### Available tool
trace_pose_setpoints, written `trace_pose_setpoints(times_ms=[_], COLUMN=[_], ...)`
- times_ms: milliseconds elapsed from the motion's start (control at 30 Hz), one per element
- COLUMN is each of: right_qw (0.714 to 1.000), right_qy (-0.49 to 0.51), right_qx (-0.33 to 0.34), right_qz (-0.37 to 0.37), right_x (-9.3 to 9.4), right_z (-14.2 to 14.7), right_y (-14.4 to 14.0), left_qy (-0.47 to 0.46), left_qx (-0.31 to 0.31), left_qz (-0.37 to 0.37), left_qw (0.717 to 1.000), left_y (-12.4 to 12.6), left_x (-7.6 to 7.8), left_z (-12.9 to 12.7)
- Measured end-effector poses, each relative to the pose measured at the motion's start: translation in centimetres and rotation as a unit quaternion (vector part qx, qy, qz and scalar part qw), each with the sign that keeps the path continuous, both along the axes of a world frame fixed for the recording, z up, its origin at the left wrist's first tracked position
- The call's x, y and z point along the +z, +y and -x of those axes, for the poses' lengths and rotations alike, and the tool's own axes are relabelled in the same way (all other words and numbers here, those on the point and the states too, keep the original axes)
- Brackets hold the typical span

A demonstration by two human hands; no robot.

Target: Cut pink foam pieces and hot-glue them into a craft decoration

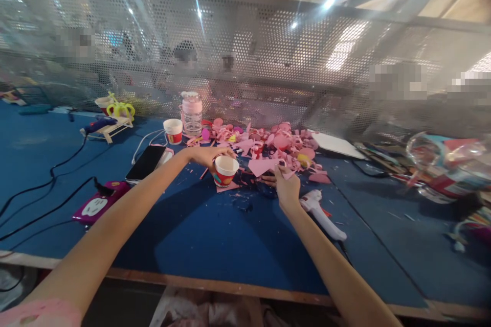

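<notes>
My left hand (209, 158) is curled round the back left side of a small paper cup (225, 176), white inside with a red printed outside. The cup is upright, just above or on the table, and a pink scrap shows beneath it. My right hand (287, 186) pinches a flat pink sheet piece (263, 166), angular in outline, to the right of the cup. Behind both hands lies a heap of pink cut pieces (282, 142). Close to my right wrist, a white glue gun (324, 214) lies on the blue table (215, 235).
At the left are a phone (148, 162), a purple power socket (102, 202) with cords, and a blue tool (100, 125) on a small wooden stand. A second paper cup (173, 132) and a pink-lidded bottle (191, 114) stand behind. Plastic packaging (452, 166) lies right, before a perforated metal screen.
</notes>
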State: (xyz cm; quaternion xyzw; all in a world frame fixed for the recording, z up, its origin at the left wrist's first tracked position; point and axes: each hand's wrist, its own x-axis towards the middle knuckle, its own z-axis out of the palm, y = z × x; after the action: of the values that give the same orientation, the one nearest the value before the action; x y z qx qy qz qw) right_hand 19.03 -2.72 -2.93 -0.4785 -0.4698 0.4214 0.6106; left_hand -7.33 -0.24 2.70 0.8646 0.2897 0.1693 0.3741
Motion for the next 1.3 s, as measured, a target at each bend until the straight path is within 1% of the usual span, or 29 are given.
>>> trace_pose_setpoints(times_ms=[133, 333, 433, 533, 600, 667, 733, 800, 867, 1000, 1133, 1300], right_qw=[1.0, 0.999, 0.998, 0.994, 0.989, 0.982, 0.974, 0.966, 0.959, 0.948, 0.938, 0.925], right_qy=[0.008, 0.013, 0.02, 0.04, 0.064, 0.094, 0.125, 0.153, 0.178, 0.22, 0.253, 0.278], right_qx=[0.005, 0.027, 0.053, 0.091, 0.119, 0.144, 0.165, 0.18, 0.189, 0.191, 0.191, 0.196], right_qz=[0.002, 0.013, 0.026, 0.047, 0.066, 0.083, 0.095, 0.106, 0.116, 0.129, 0.142, 0.168], right_x=[0.3, 0.1, -0.1, 0.0, 0.1, 0.3, 0.5, 0.7, 1.0, 1.2, 1.0, 1.0], right_z=[-0.1, 0.2, 0.3, 0.8, 1.3, 1.9, 2.3, 2.5, 2.6, 2.4, 2.3, 2.4], right_y=[-0.1, -0.2, -0.3, -0.8, -1.2, -1.7, -2.1, -2.4, -2.5, -2.3, -2.1, -2.2], left_qy=[0.02, 0.031, 0.037, -0.017, -0.088, -0.134, -0.142, -0.131, -0.12, -0.106, -0.088, -0.061], left_qx=[0.013, -0.01, -0.002, 0.04, 0.083, 0.106, 0.113, 0.117, 0.113, 0.101, 0.113, 0.115], left_qz=[-0.016, -0.006, -0.012, 0.001, 0.015, 0.013, -0.025, -0.066, -0.086, -0.106, -0.114, -0.115], left_qw=[1.0, 0.999, 0.999, 0.999, 0.993, 0.985, 0.983, 0.982, 0.983, 0.984, 0.983, 0.985], left_y=[-0.2, -0.5, -0.6, -1.1, -1.5, -1.9, -2.2, -2.3, -2.4, -2.2, -1.8, -1.9], left_x=[-0.1, -0.4, 0.2, 1.4, 2.0, 2.3, 2.2, 1.9, 1.6, 1.0, 0.3, 0.2], left_z=[-0.3, -0.6, -0.3, -0.3, -0.9, -1.9, -2.9, -3.8, -4.4, -4.7, -4.6, -4.7])
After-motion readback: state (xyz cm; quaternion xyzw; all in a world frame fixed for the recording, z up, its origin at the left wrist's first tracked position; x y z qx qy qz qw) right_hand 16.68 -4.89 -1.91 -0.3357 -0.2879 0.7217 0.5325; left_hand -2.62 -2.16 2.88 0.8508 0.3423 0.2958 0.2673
